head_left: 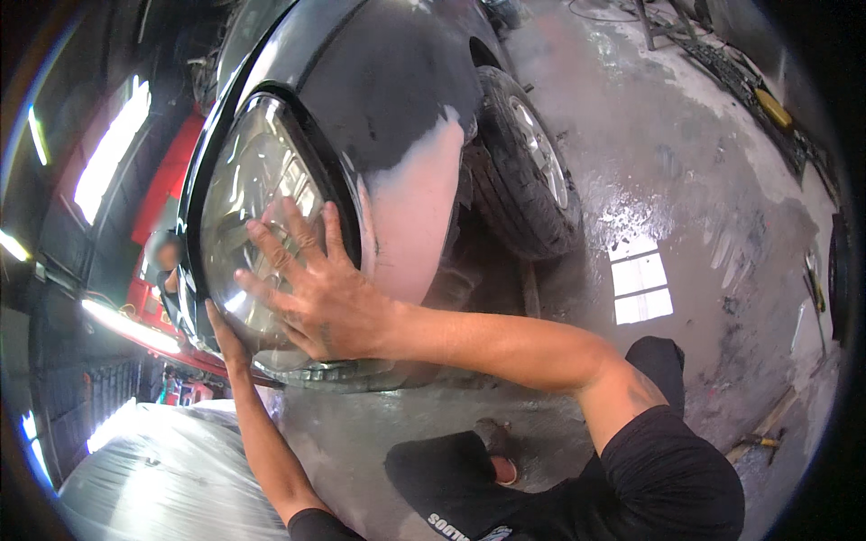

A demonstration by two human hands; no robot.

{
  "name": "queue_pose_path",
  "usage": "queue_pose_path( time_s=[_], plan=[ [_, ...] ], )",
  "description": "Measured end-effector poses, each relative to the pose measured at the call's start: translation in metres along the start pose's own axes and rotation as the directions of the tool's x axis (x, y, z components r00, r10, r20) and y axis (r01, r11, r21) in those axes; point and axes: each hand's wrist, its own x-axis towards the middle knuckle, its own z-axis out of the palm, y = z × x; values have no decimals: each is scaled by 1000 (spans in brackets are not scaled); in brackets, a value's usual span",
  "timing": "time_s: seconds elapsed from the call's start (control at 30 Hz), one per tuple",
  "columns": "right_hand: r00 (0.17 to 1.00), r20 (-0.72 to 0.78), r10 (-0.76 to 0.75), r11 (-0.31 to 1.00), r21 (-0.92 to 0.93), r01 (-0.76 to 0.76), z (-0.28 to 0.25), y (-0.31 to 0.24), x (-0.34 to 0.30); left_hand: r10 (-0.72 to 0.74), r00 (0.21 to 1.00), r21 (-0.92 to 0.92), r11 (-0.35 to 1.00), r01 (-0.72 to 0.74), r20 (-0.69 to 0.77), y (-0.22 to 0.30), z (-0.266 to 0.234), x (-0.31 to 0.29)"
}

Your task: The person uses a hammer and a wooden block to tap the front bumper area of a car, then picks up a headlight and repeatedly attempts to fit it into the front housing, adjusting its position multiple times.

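A large clear headlight (262, 171) sits in the black-rimmed front corner of a dark car. Against its lens lies my right hand (320, 298), flat, with the fingers spread apart and holding nothing. At the headlight's lower left edge my left hand (227, 338) rests with its visible fingers stretched out; part of it is hidden by the headlight's edge. The fender (388, 99) beside the lamp is matte dark grey, with a pinkish filler patch (419, 198) running down toward the wheel opening.
A front wheel (532, 162) stands turned outward at the right of the fender. The grey floor (704, 225) looks wet and reflects a window. Sheeting covers a rounded shape (171, 469) at lower left. A person (165, 257) is beyond the car. Parts lie along the right wall.
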Motion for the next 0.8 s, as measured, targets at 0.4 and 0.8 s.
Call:
queue_pose_path(
  time_s=[0.4,0.8],
  plan=[
    [974,-81,213,973,-73,-219,-8,-27,-67,262,942,571,749,-336,210,-10,-23,14],
    [986,-21,163,984,-76,-164,-10,-12,-74,211,962,488,830,-271,176,-16,-25,2]
  ],
)
